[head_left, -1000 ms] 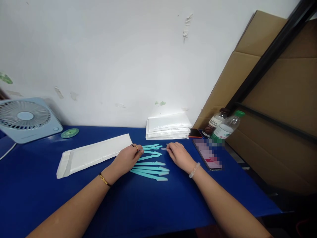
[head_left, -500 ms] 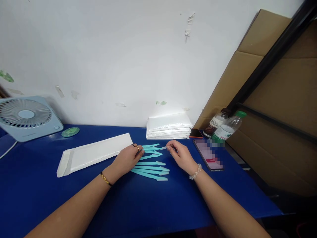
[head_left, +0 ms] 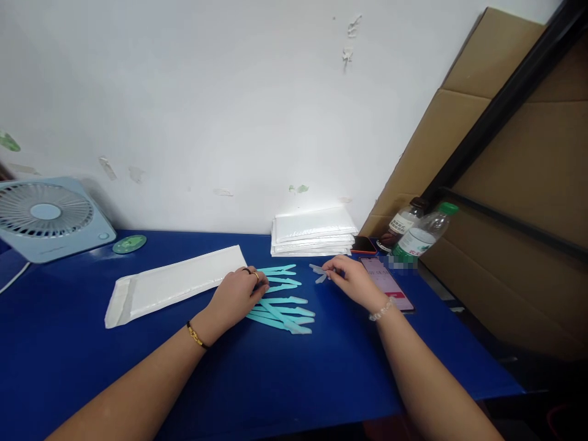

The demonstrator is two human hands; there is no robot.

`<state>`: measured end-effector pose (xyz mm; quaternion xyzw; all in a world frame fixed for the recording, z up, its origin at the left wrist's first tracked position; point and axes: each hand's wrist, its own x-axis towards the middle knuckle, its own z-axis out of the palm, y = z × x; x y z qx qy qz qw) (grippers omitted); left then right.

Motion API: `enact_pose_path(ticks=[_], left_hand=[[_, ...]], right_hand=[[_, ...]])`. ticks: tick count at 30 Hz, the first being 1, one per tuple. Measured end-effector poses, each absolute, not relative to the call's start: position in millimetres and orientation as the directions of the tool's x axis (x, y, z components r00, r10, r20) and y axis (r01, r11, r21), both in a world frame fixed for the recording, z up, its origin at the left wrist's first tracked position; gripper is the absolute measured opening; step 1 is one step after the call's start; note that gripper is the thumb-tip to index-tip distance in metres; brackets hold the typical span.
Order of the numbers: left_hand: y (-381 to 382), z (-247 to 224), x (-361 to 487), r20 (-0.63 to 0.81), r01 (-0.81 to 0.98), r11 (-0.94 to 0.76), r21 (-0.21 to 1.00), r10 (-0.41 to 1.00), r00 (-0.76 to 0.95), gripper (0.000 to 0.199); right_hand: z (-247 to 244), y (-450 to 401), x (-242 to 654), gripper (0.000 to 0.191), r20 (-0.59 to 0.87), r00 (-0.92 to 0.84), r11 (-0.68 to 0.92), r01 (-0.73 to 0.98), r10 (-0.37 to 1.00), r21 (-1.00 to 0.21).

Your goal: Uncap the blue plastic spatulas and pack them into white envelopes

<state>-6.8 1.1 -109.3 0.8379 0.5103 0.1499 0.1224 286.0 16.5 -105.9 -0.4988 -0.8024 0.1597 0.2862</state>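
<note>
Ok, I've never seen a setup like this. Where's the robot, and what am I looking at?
There is no robot: these are a person's two bare hands. The one camera is worn on the head, looking forward and down, so the forearms enter from the bottom.

On the blue table turquoise tools lie fanned out. The left hand is over their near ends; its grip is hidden. The right hand holds small clear pieces at its fingertips.

Around them: a long white packet, a stack of white packets, a fan, a green disc, a phone partly hidden by the right hand, a brown-capped bottle and a green-capped bottle.
</note>
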Motion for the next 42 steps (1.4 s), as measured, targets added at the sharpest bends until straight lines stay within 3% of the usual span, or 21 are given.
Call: enact_pose_path(ticks=[4,11,19,29,36,39,42], left_hand=[[3.5,-113.7,-8.2,0.095,0.837,-0.416,0.357,0.907,0.41,0.019],[2.5,-114.8,-7.7,0.021,0.844,-0.362,0.396,0.922,0.386,0.014],[4.5,-107.3,-7.6,0.07,0.828,-0.345,0.442,0.933,0.352,0.019],[4.7,-108.5,-4.2,0.076,0.808,-0.36,0.466,0.927,0.368,0.018],[1.7,-111.3,1.4,0.05,0.736,-0.401,0.545,0.892,0.449,0.02],[4.1,-113.9,-1.2,0.085,0.747,-0.432,0.505,0.886,0.455,0.023],[9.9,-118.6,-6.4,0.188,0.805,-0.453,0.383,0.891,0.412,0.024]], right_hand=[[-116.3,24.1,294.0,0.015,0.225,-0.404,0.462,0.768,0.887,-0.444],[-122.7,21.5,278.9,0.004,0.162,-0.412,0.438,0.775,0.897,-0.456],[-107.0,6.9,261.6,0.016,0.138,-0.428,0.397,0.607,0.893,-0.688],[-111.2,6.1,255.7,0.019,0.125,-0.47,0.406,0.563,0.874,-0.72],[-110.3,-0.3,242.8,0.018,0.094,-0.511,0.4,0.532,0.855,-0.746],[-106.1,2.3,252.9,0.017,0.117,-0.492,0.419,0.566,0.863,-0.71],[-101.6,10.7,278.0,0.015,0.249,-0.363,0.436,0.66,0.898,-0.612]])
